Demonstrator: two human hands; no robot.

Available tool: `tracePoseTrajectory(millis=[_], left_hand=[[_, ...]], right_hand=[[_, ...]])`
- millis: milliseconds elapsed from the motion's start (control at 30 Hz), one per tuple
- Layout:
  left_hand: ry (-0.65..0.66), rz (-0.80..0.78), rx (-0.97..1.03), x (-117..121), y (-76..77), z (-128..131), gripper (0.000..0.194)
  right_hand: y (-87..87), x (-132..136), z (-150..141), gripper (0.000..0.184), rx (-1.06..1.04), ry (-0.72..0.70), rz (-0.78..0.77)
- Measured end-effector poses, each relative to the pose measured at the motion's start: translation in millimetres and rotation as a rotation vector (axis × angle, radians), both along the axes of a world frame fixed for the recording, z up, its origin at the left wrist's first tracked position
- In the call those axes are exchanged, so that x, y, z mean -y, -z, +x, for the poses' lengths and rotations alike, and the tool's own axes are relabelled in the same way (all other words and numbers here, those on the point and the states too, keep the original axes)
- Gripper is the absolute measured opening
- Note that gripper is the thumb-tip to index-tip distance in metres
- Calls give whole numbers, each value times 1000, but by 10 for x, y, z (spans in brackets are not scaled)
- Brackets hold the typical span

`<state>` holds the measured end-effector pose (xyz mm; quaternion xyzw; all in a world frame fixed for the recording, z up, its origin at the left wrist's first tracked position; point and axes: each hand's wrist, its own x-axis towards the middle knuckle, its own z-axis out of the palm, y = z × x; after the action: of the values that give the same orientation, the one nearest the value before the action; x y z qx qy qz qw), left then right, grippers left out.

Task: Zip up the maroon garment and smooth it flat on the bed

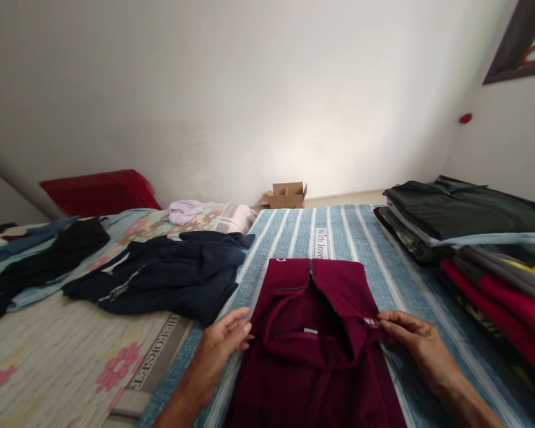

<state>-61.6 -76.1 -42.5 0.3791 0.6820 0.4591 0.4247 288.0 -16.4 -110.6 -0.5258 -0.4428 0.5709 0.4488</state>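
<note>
A maroon zip-neck jacket point(289, 389) lies folded in front of me, its collar opening and white label facing up. Its upper part is turned over toward the wall, with a dark zipper down the middle. My right hand point(417, 345) pinches the jacket's right edge beside some white lettering, thumb and forefinger together. On the opposite side, my left hand point(223, 342) is loosely curled with its fingers a little apart. Those fingertips are right at the jacket's left edge; whether they touch the cloth is hard to see.
Blue striped bedding point(271, 235) lies beneath the jacket. To the left, a navy garment point(173, 276) and black clothing point(66, 252) lie on a floral sheet point(66, 351). Folded dark clothes point(463, 211) and red folded clothes point(508, 297) are stacked right. A cardboard box point(288, 196) stands by the wall.
</note>
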Motion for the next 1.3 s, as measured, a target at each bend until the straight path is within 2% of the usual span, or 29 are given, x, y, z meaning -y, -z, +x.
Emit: tracePoseTrajectory(millis=[100,233,333,433,533,633,733,833,1000,1167,1233,1300], left_hand=[[-30,-22,7,-39,-3,46,53],[-13,19,-242,-141,-79,131,45],[10,187,-472,-179,-173,295,35],[91,353,-533,-129,-289,591,22],[248,364,-433,-63,-353,947,16],[373,184,-265,-81,-311,1250,15],[359,-52,54,-174,-227,1431,32],[305,-160,271,-275,-186,1505,47],[357,-156,351,-420,-133,1571,35],[318,-149,312,-510,1,1638,31],[300,-136,322,-511,40,1647,30],[286,-118,342,-500,65,1647,29]], right_hand=[[32,-14,-13,26,11,20,2],[7,-25,-31,28,-36,13,-8],[-28,-32,-32,32,-88,12,6],[-47,-43,-28,38,-128,13,20],[-54,-52,-25,42,-155,-6,24],[-54,-57,-23,46,-173,-12,26],[-55,-59,-21,46,-184,-8,36],[-68,-56,-20,45,-186,3,41],[-117,-51,-29,43,-186,11,32],[-97,-46,-35,42,-147,32,27],[-82,-25,-32,41,-81,83,51],[-108,15,-35,38,61,161,144]])
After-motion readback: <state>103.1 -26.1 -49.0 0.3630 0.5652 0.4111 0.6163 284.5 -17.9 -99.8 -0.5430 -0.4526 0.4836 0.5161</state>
